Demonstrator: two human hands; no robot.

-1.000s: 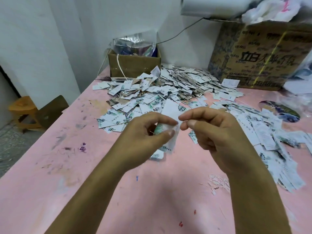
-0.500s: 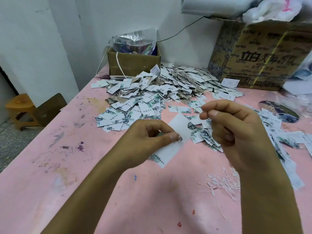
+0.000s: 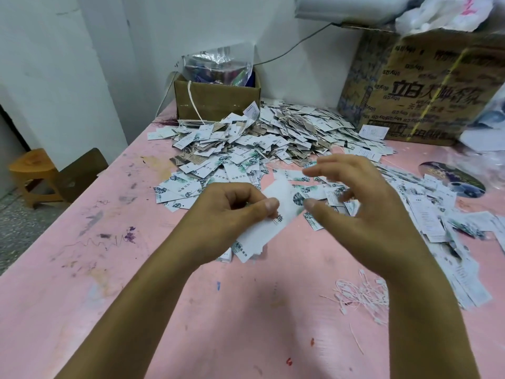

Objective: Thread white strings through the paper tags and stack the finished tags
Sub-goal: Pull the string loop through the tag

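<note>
Left hand (image 3: 232,212) pinching the tag (image 3: 270,225), right hand (image 3: 355,203) beside it with fingers (image 3: 336,163) spread: a slack pinch could drop it into the pile (image 3: 273,132).

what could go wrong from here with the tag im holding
1. The left hand pinches the held tag with thumb and fingertips only, and the right hand is spread and blurred beside it. The tag could slip or twist.
2. The loose strings lie tangled beside the right forearm, so a sweep could drag or scatter them.
3. The tag pile spreads close behind both hands, so a finished tag could get mixed in.
</note>
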